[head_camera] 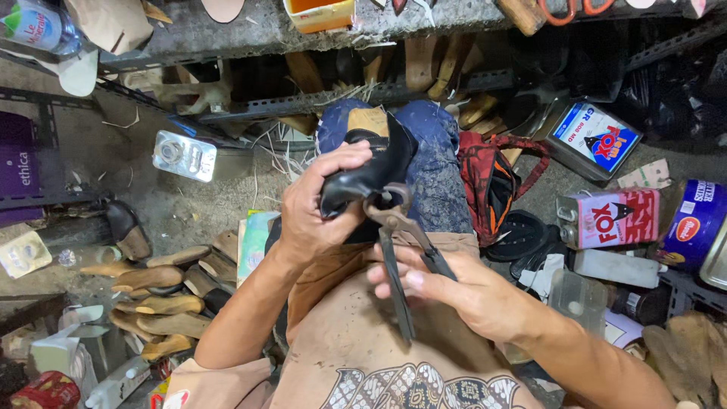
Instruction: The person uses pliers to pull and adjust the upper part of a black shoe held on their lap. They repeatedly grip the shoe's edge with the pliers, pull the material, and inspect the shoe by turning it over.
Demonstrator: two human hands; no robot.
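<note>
We were lasting: left hand (pixel 322 208) clamped the black shoe (pixel 371 170), right hand (pixel 462 291) squeezed pincers (pixel 397 242) biting its edge; pulling needed steady tension

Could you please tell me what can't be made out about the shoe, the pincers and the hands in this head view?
- Black shoe: its near side is covered by the left hand; the sole is turned away.
- Pincers: whether the jaws grip the leather is too small to tell; the handles' middle is hidden by the right hand.
- Orange scissors: cut off by the top edge.
</note>
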